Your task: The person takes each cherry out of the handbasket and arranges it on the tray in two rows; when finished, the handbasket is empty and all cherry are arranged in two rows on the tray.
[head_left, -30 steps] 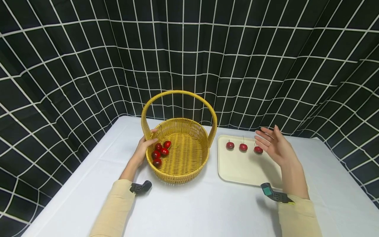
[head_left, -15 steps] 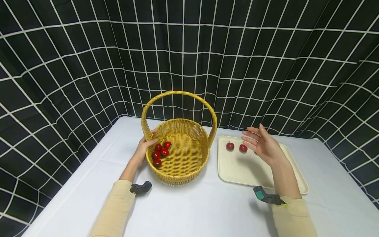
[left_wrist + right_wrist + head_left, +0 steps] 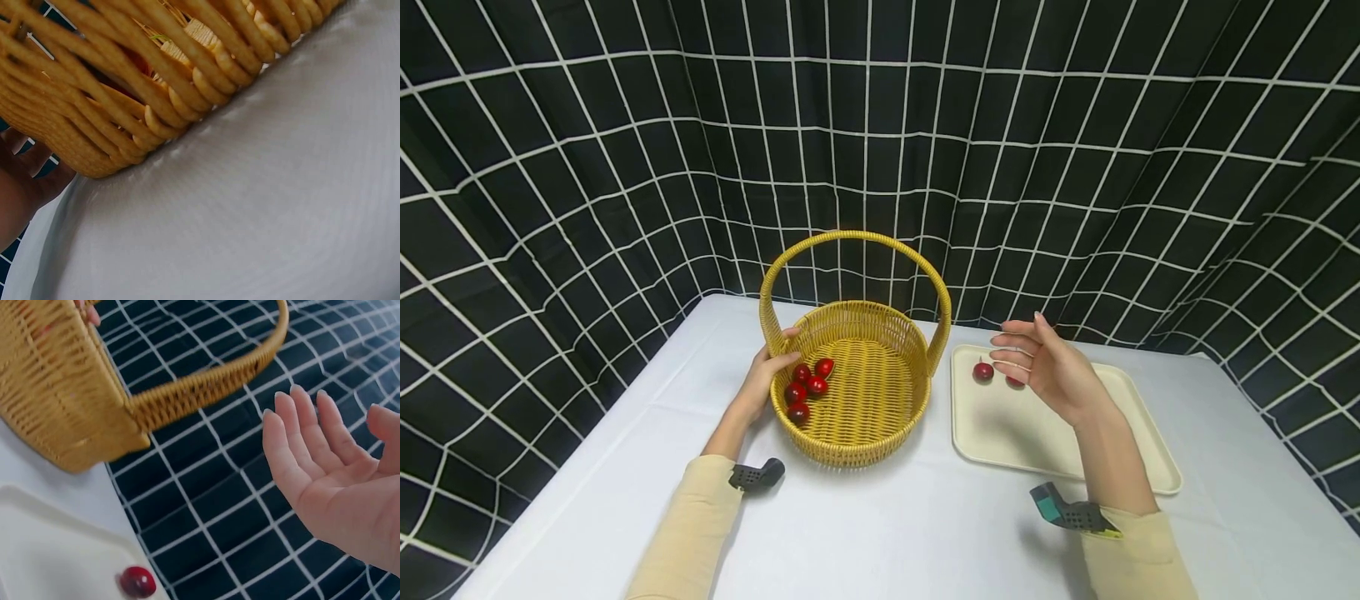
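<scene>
A yellow wicker basket (image 3: 857,454) with a tall arched handle stands on the table, with several dark red cherries (image 3: 817,385) gathered at its left inside. My left hand (image 3: 765,375) grips the basket's left rim by the foot of the handle; in the left wrist view part of that hand (image 3: 19,181) shows against the basket wall. Over the cream tray (image 3: 1015,446), my right hand (image 3: 1060,371) hovers with fingers spread, holding nothing. A cherry with a stem (image 3: 982,372) lies on the tray left of the fingertips, and a second cherry (image 3: 1015,384) is partly covered by them.
A white cloth (image 3: 895,533) covers the table. Behind and at both sides hangs a black curtain with a white grid (image 3: 880,150). The basket handle (image 3: 853,234) rises high between the hands, and the tray lies right of the basket.
My right hand has moved left over the tray toward the basket, now covering the right-hand cherry and part of the middle one. The left hand and basket stay in place.
</scene>
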Demonstrator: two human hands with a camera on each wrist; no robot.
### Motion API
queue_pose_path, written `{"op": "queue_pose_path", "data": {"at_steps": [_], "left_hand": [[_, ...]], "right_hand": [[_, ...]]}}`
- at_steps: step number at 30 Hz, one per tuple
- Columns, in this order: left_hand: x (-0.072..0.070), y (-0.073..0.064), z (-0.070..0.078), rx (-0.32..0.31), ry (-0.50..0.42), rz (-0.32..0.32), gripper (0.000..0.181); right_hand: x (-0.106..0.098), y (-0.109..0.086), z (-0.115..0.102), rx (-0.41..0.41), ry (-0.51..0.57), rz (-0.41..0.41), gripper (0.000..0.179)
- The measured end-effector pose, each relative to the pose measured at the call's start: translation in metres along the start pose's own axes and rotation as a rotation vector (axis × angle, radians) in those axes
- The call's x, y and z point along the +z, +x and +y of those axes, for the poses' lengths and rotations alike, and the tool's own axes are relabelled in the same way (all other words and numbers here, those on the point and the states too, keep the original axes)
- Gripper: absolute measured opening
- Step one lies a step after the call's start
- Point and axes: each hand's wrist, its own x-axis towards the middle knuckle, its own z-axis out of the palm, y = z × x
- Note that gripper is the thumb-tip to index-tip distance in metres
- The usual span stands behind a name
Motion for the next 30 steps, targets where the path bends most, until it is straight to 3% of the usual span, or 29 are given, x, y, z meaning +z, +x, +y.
{"op": "queue_pose_path", "data": {"at_steps": [8,16,30], "left_hand": [[0.000,-0.001,0.002,-0.004,-0.006,-0.001,0.050],[0.001,-0.002,0.002,-0.001,-0.004,0.002,0.052],[0.000,-0.001,0.002,0.000,-0.004,-0.005,0.051]], "right_hand": [[0.023,0.004,0.005,-0.015,-0.064,-0.115,0.040],[0.044,0.014,0.028,0.099,-0.173,-0.097,0.039],[0.076,0.045,0.064,0.250,-0.322,-0.075,0.055]]}}
